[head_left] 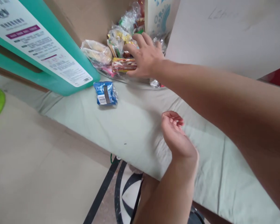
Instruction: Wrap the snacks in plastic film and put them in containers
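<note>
My right hand (146, 57) reaches in from the right with its fingers spread over a pile of wrapped snack packets (118, 37). Under its fingertips lies a red and yellow striped packet (123, 64); whether they press on it I cannot tell. Beside that packet is a clear bag with pale round pieces (96, 52). My left hand (175, 132) rests low over the pale green cloth, its fingers loosely curled in and nothing visible in them. A small blue packet (105, 93) with a barcode label lies apart on the cloth, left of both hands.
A large teal jug (81, 70) with a white label stands at the left of the pile. Behind is a cardboard surface (88, 18), and a white panel (219, 37) rises at right. The cloth-covered surface (135, 124) ends above a patterned floor (130, 193).
</note>
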Demonstrator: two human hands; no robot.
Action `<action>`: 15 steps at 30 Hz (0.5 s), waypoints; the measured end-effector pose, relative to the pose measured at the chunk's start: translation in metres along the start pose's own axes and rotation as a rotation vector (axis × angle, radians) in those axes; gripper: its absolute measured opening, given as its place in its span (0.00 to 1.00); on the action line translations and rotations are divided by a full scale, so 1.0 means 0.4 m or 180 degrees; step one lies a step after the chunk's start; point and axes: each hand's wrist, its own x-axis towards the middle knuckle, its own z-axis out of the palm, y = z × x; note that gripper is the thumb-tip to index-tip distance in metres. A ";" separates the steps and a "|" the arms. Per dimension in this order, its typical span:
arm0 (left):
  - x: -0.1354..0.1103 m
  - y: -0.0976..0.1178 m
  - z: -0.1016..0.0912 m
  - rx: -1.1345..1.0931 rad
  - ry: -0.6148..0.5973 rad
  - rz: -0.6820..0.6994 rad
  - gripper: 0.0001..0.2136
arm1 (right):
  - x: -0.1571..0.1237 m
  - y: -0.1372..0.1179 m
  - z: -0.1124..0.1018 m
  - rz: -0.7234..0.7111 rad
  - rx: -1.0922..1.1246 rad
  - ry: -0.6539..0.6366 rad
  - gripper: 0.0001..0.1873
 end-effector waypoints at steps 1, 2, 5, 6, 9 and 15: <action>0.000 0.001 0.001 -0.0022 0.0016 -0.0051 0.09 | 0.024 0.006 0.008 0.0052 0.0030 -0.0017 0.45; 0.000 0.002 0.002 -0.0041 0.0029 -0.0100 0.09 | 0.046 0.014 0.017 0.0081 0.0100 -0.0017 0.47; -0.002 -0.002 0.004 -0.0046 0.0042 -0.0193 0.08 | 0.099 0.040 0.042 0.0064 0.0291 -0.0122 0.52; -0.002 -0.004 0.003 -0.0030 0.0036 -0.0190 0.08 | 0.111 0.046 0.048 0.0073 0.0312 -0.0267 0.54; 0.002 -0.009 0.000 0.0038 -0.0031 -0.0098 0.09 | 0.124 0.053 0.057 0.0171 0.0313 -0.0706 0.57; 0.014 0.002 -0.012 -0.0031 -0.0047 0.0122 0.10 | 0.078 0.040 0.044 0.0109 0.0296 -0.0805 0.54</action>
